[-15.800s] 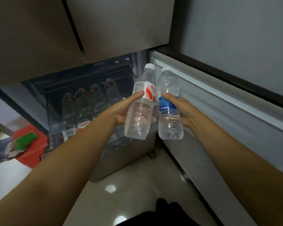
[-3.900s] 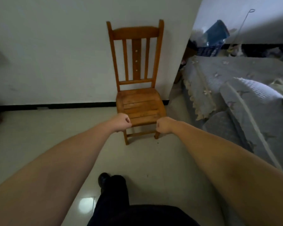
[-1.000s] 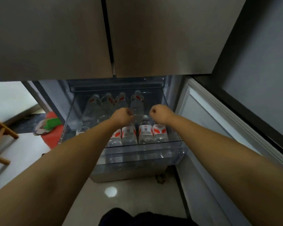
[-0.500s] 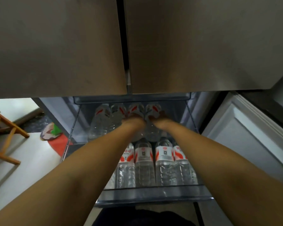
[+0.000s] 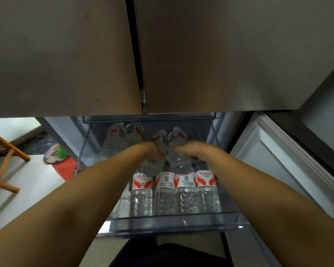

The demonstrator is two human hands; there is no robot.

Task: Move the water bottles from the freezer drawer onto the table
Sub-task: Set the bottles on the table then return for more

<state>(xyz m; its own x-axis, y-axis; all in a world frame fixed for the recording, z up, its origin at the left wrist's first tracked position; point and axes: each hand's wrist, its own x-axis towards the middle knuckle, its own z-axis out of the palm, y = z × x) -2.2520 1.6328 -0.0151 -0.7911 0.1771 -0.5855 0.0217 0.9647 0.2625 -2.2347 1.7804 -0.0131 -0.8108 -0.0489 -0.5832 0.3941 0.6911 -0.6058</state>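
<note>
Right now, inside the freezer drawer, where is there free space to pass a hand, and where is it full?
Free: the right rear corner, between the bottle in the right hand and the drawer wall. Crowded: the front row of bottles stands label to label, and two rear bottles fill the left rear.

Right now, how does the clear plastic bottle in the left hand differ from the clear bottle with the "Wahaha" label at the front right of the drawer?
The clear plastic bottle in the left hand is gripped and tilted above the row; the front right "Wahaha" bottle lies flat in the transparent freezer drawer, untouched. The held bottle's label is blurred; the "Wahaha" bottle's label is readable. Both are clear with red-and-white labels.
</note>
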